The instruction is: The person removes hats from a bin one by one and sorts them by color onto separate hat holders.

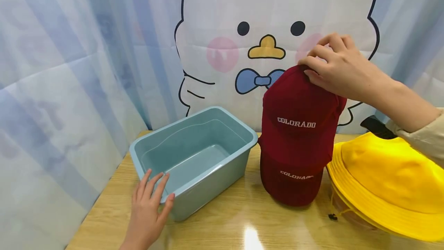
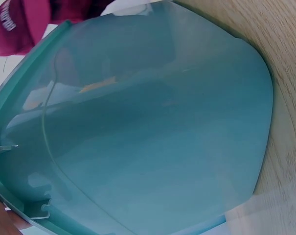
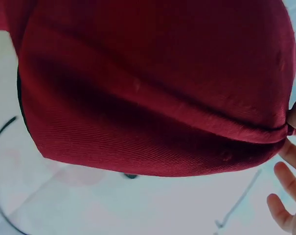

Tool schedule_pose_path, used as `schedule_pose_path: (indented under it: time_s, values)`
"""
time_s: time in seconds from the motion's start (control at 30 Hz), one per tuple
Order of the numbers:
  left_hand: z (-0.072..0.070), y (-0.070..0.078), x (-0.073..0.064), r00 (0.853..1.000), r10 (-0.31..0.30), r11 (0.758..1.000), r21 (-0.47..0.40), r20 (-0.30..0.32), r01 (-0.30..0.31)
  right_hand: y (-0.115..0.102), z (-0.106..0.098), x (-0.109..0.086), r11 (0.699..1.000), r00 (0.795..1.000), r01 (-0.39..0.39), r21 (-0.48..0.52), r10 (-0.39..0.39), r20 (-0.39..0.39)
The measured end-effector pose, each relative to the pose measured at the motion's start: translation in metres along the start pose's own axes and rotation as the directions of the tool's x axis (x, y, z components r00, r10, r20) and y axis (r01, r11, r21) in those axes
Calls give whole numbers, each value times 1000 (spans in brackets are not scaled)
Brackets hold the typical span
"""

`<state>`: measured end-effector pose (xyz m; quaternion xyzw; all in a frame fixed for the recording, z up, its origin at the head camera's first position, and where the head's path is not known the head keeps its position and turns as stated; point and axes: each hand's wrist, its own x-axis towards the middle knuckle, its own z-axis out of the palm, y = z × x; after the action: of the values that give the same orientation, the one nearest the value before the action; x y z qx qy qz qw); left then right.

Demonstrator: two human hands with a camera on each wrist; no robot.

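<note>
My right hand (image 1: 338, 66) pinches the top of a dark red baseball cap (image 1: 295, 103) lettered COLORADO, its crown facing me. Directly below it, partly covered by it, is a second dark red cap (image 1: 288, 188) with the same lettering. The right wrist view shows the held cap's side (image 3: 152, 98) filling most of the picture, with fingers (image 3: 289, 181) at its right edge. My left hand (image 1: 147, 207) rests with spread fingers on the near left rim of a blue-green plastic bin (image 1: 208, 192). No objects show inside the bin.
At the right lies a yellow bucket hat (image 1: 392, 180), its brim doubled as if stacked, with a cord and black toggle (image 1: 333, 217). A black object (image 1: 378, 127) sits below my right wrist. A cartoon-printed curtain (image 1: 222, 18) hangs behind the wooden table (image 1: 222, 234).
</note>
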<state>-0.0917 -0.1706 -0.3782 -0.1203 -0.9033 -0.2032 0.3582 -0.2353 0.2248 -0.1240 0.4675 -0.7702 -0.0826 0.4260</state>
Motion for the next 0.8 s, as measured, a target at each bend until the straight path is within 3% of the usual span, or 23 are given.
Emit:
schedule_pose_path:
  time_s: [0.2, 0.37, 0.63, 0.8]
  values:
    - [-1, 0, 0, 1000, 1, 1000, 1, -1, -1, 14, 15, -16, 999, 999, -23, -35, 25, 48]
    - [-1, 0, 0, 1000, 2, 1000, -5, -5, -2, 13, 27, -27, 1000, 999, -12, -23, 13, 32]
    - [0, 0, 0, 1000, 10, 1000, -10, -12, -10, -10, 37, -43, 999, 998, 53, -8, -53, 25]
    - [0, 0, 0, 1000, 18, 1000, -8, -16, -18, -32, 38, -57, 994, 996, 91, 57, -92, 20]
